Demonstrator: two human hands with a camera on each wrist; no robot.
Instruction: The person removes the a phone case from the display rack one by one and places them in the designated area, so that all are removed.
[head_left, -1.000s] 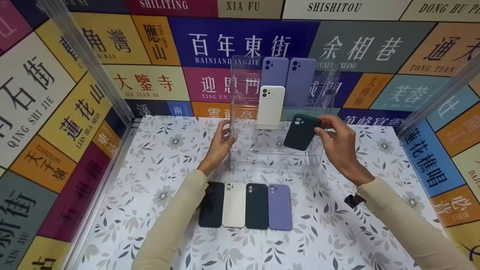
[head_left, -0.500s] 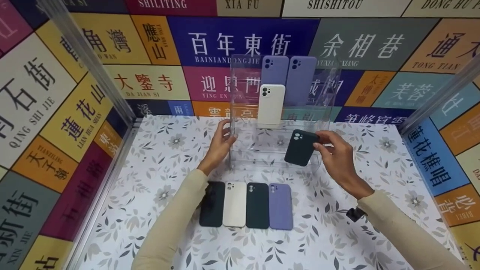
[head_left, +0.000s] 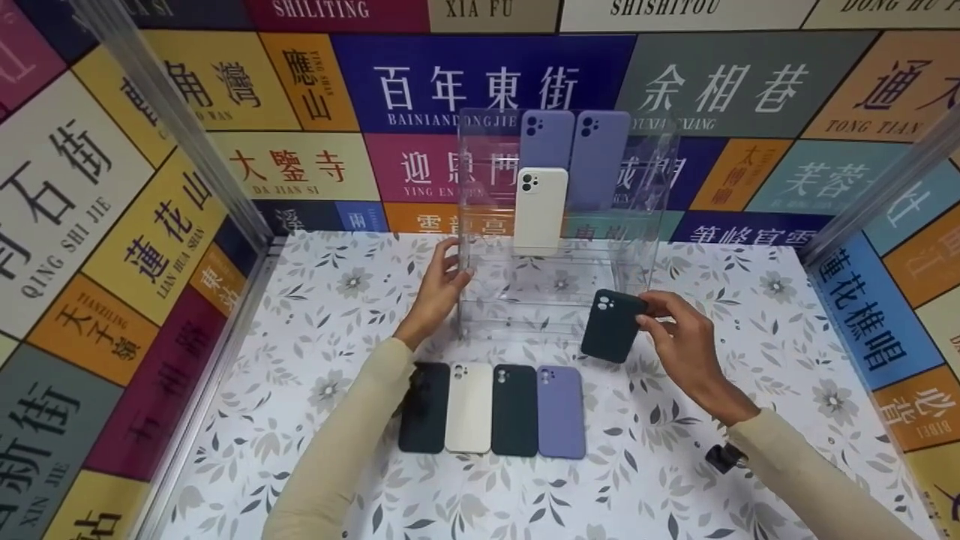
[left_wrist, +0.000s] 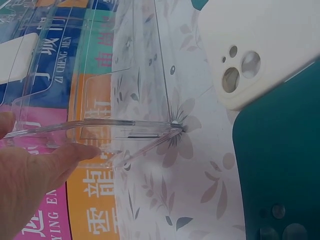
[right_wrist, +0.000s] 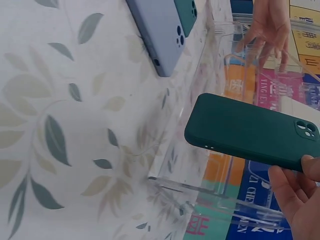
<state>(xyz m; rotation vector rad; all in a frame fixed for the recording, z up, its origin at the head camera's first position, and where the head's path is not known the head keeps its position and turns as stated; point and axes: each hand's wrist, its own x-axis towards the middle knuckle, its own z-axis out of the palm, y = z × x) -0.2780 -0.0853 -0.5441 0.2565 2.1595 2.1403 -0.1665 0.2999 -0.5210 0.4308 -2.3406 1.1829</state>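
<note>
My right hand (head_left: 686,337) pinches a dark green phone case (head_left: 611,326) by its camera-end side, thumb on one face. The case is slightly tilted, in front of the stand's lower right corner. My left hand (head_left: 437,292) grips the left side panel of a clear tiered display stand (left_wrist: 110,121), its thumb on the near side in the left wrist view. Two purple phone cases (head_left: 546,139) lean on the stand's upper tier. A white phone case (head_left: 541,210) stands one tier lower, in front of the left purple one.
Before the stand, a row lies on the flower-patterned table (head_left: 300,450): a black case (head_left: 425,409), an off-white case (head_left: 469,409), another dark green case (head_left: 515,411) and a purple case (head_left: 561,412). Sign-printed walls (head_left: 495,71) enclose the back and sides.
My right hand has moved down and toward me with the green case, away from the stand's tiers. The left hand keeps its place on the stand.
</note>
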